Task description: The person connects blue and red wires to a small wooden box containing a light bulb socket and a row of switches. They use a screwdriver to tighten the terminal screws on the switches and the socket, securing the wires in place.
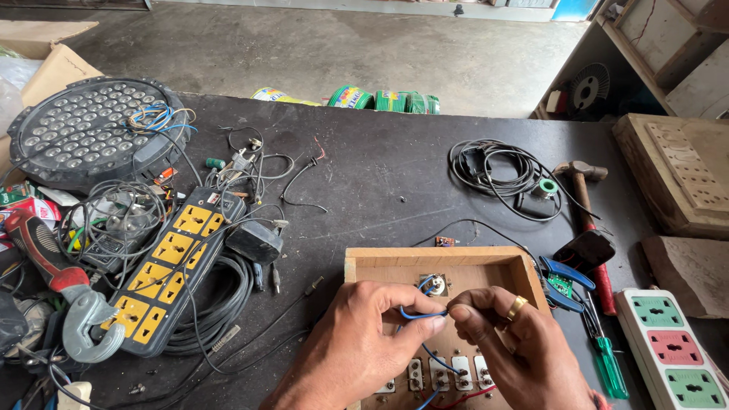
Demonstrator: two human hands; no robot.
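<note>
- Left hand [357, 342] low centre, fingers curled in, thumb and forefinger pinched shut on a thin blue wire [421, 313].
- Right hand [516, 349] just beside it, a gold ring on one finger; its thumb and forefinger also pinch the blue wire, fingertips of both hands nearly touching.
- The blue wire loops up to a small round fitting [433, 285] set in the floor of an open wooden box [361, 266], and a strand runs down between the hands toward the box's near end.
- Both hands sit over the wooden box, which lies on the dark tabletop [380, 175], near edge.
- Row of white switch backs [438, 373] inside the box below the hands; a red wire [471, 396] crosses by them.
- Right of the box: blue-handled pliers [566, 273], a green-handled screwdriver [607, 364], a hammer [585, 197], and a white socket strip [672, 353] with green and pink faces.
- Coiled black cable [493, 171] lies well behind the box.
- Left: black power strip [171, 266] with yellow sockets, a round LED lamp [83, 129], a red-handled pipe wrench [57, 281], loose tangled wires.
- Wooden block [680, 171] at far right edge.
</note>
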